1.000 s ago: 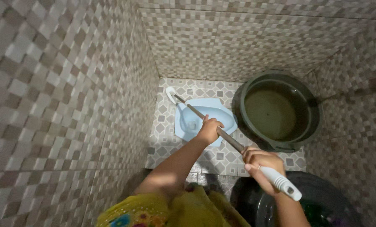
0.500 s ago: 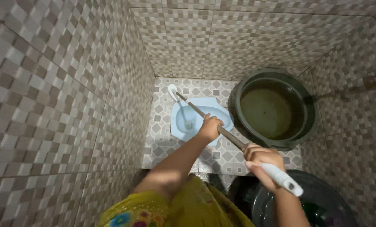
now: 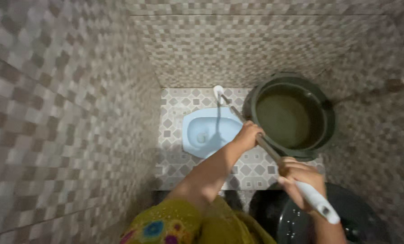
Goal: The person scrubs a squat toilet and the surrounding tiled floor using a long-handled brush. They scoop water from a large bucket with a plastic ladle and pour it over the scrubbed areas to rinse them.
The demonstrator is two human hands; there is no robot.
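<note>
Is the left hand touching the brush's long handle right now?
Touching. The head view shows the left hand wrapped around the metal shaft of the long-handled brush, fingers closed over it, above the blue squat toilet.

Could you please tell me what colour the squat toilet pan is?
The ceramic squat toilet pan is light blue, seen in the head view.

The brush head (image 3: 218, 91) has swung away from the far left corner of the blue squat toilet (image 3: 209, 131) and now sits on the floor tiles beyond the pan's far rim, close to the dark water basin (image 3: 292, 116). The long handle (image 3: 265, 147) runs steeper. The left hand (image 3: 248, 136) has shifted right, off the pan, and the right hand (image 3: 300, 178) has dropped lower and rightward.
</note>
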